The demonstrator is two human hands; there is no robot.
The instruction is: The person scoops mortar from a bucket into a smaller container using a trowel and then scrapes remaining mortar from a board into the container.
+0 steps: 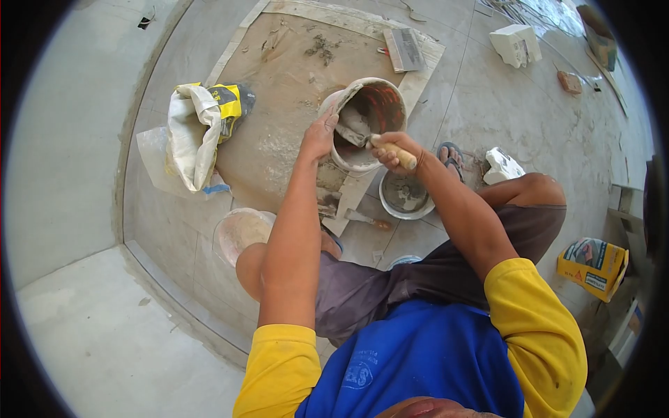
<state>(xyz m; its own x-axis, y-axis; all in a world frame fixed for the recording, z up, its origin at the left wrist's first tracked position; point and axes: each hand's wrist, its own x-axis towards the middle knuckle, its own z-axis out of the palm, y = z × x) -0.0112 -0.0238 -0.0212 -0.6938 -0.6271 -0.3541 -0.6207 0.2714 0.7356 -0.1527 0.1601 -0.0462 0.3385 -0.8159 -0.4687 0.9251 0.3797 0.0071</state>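
Observation:
A white bucket (392, 104) with wet grey mortar smeared on its inner wall stands in front of me, its mouth facing me. My left hand (320, 138) is closed on the left side of its rim. My right hand (395, 152) grips the wooden handle of a trowel (352, 129). The trowel's blade is inside the bucket and coated with grey mortar. Just below my right hand is a round metal basin (407, 196) with grey residue and liquid in it. A putty knife (368, 220) with a wooden handle lies on the floor beside the basin.
An open white-and-yellow sack (191, 136) stands at left, and a pale tub (240, 233) is by my left knee. A flat float (404, 50) rests on the framed dusty board (279, 63). White foam blocks (516, 46) and a yellow bag (593, 267) are at right.

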